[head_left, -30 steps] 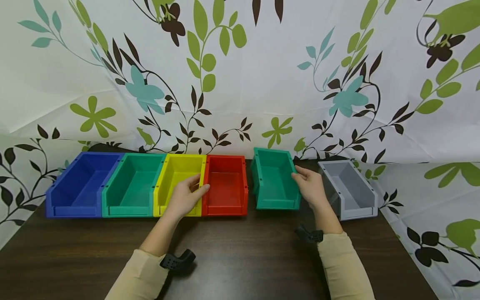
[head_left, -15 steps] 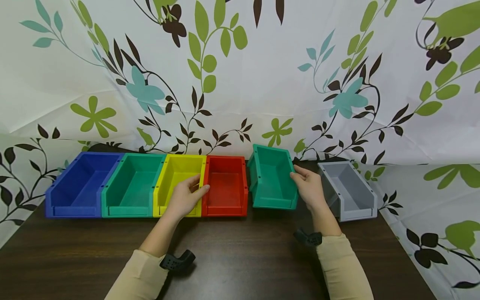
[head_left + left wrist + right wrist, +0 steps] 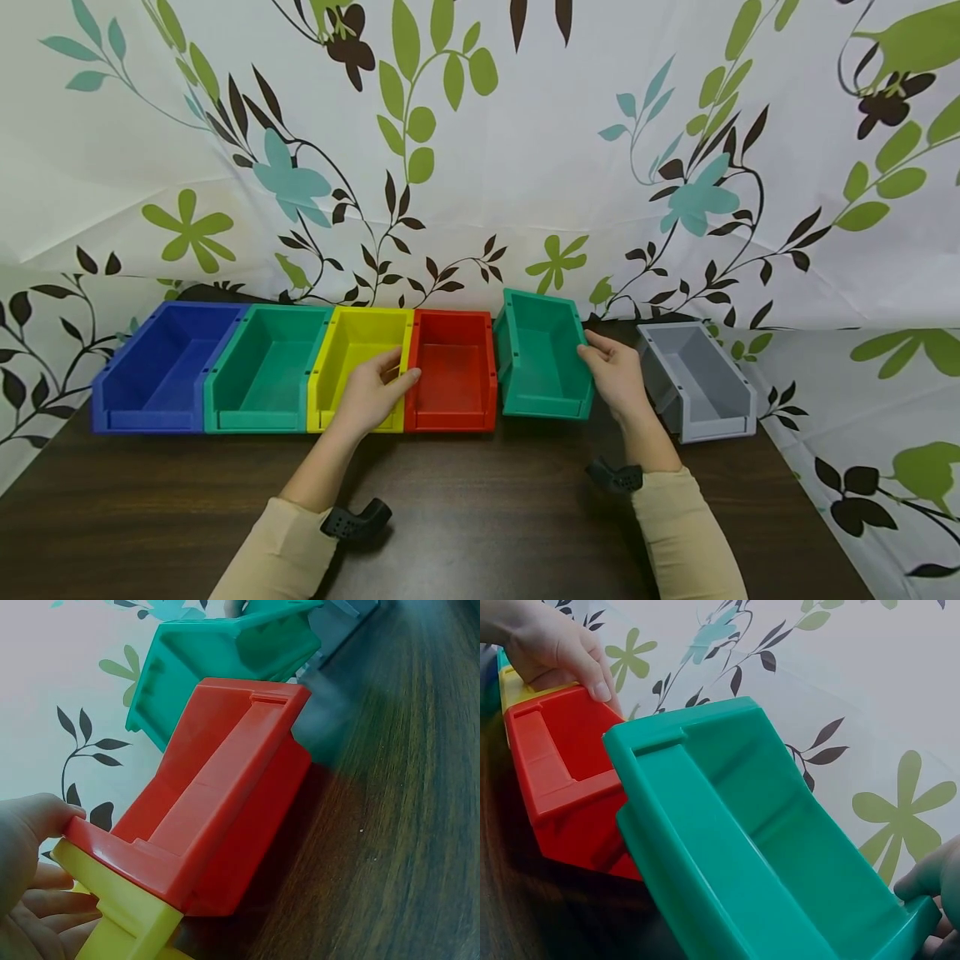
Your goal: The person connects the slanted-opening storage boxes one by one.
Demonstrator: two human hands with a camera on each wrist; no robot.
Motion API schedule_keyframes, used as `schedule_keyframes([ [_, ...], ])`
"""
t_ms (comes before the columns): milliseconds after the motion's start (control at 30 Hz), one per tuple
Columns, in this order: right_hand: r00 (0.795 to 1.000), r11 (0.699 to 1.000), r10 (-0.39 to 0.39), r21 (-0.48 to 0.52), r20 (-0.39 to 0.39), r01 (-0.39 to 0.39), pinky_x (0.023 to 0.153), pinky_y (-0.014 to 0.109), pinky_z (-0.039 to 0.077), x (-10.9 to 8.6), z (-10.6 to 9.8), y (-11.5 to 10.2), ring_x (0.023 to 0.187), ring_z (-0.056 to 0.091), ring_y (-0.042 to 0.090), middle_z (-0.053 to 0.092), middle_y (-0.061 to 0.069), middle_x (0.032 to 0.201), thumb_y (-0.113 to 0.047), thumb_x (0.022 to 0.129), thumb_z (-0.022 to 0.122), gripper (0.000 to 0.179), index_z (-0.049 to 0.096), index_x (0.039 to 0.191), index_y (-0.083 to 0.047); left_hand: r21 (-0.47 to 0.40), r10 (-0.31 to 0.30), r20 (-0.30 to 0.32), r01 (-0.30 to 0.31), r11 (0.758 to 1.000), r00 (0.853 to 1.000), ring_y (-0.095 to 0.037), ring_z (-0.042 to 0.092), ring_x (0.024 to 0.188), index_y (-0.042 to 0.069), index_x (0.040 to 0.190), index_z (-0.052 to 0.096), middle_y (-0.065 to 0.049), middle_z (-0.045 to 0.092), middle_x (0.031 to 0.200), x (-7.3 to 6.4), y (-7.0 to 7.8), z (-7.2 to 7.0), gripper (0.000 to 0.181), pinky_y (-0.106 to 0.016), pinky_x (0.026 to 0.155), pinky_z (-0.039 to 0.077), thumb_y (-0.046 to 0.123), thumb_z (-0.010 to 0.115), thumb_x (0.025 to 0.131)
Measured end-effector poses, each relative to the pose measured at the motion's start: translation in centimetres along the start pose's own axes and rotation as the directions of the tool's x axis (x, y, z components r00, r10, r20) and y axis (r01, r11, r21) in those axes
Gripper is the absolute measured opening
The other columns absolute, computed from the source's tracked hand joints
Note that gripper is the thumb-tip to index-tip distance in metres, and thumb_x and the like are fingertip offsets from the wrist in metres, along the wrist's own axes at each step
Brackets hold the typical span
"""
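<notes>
My right hand [image 3: 615, 371] grips the right wall of a green storage bin [image 3: 546, 358], with the thumb inside in the right wrist view. This green bin [image 3: 727, 840] is raised off the table and tilted, close beside the red bin [image 3: 453, 375]. My left hand [image 3: 372, 392] pinches the two walls where the yellow bin [image 3: 330, 383] and the red bin meet. In the left wrist view its thumb [image 3: 52, 814] lies on the red bin's side and the fingers are on the yellow side. No contents show in these bins.
Left of the yellow bin, another green bin [image 3: 262, 375] and a blue bin [image 3: 161, 375] continue the row. A grey bin [image 3: 701, 379] stands apart at the right, angled. Beneath lies a dark wood table [image 3: 480, 517]; a patterned cloth [image 3: 525, 150] hangs behind.
The green bin in my right hand has moved slightly left and up, closer to the red bin, and tilted a little more. My left hand stays in place.
</notes>
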State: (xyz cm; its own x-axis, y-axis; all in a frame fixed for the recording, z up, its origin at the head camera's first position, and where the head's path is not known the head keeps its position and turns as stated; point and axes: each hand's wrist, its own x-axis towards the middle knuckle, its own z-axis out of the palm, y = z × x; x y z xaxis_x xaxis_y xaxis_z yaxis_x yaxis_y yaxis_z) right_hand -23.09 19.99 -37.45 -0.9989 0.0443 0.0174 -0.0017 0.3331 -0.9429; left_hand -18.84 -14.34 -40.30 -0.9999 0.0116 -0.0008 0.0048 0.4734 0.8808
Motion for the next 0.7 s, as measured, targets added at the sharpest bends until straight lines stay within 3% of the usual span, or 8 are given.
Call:
schedule_keyframes([
  [300, 1.0, 1.0, -0.007, -0.008, -0.005, 0.007, 0.078, 0.016, 0.052, -0.08, 0.07, -0.14, 0.116, 0.056, 0.025, 0.056, 0.022, 0.13, -0.017, 0.096, 0.054, 0.046, 0.046, 0.137, 0.001, 0.007, -0.005, -0.002, 0.005, 1.0, 1.0, -0.036, 0.052, 0.125, 0.003, 0.142, 0.04, -0.019, 0.047, 0.142, 0.04, -0.02, -0.01, 0.061, -0.044, 0.095, 0.048, 0.029, 0.062, 0.091],
  [567, 0.999, 0.999, -0.027, -0.042, -0.039, 0.026, 0.085, 0.028, 0.054, -0.34, 0.18, -0.47, 0.115, 0.058, 0.026, 0.059, 0.022, 0.125, -0.019, 0.095, 0.056, 0.046, 0.048, 0.136, 0.0, 0.001, -0.009, 0.002, 0.009, 1.0, 1.0, -0.036, 0.051, 0.125, 0.003, 0.143, 0.04, -0.018, 0.047, 0.142, 0.01, 0.07, -0.07, 0.062, -0.044, 0.095, 0.048, 0.03, 0.062, 0.091],
  [700, 0.997, 0.997, -0.05, -0.057, -0.055, 0.047, 0.082, 0.026, 0.054, -0.41, 0.32, -0.67, 0.113, 0.06, 0.028, 0.06, 0.022, 0.124, -0.021, 0.094, 0.057, 0.046, 0.05, 0.135, -0.001, 0.001, -0.011, 0.004, 0.011, 1.0, 1.0, -0.036, 0.051, 0.126, 0.003, 0.143, 0.039, -0.018, 0.046, 0.143, 0.03, 0.1, -0.08, 0.063, -0.044, 0.096, 0.048, 0.031, 0.062, 0.091],
])
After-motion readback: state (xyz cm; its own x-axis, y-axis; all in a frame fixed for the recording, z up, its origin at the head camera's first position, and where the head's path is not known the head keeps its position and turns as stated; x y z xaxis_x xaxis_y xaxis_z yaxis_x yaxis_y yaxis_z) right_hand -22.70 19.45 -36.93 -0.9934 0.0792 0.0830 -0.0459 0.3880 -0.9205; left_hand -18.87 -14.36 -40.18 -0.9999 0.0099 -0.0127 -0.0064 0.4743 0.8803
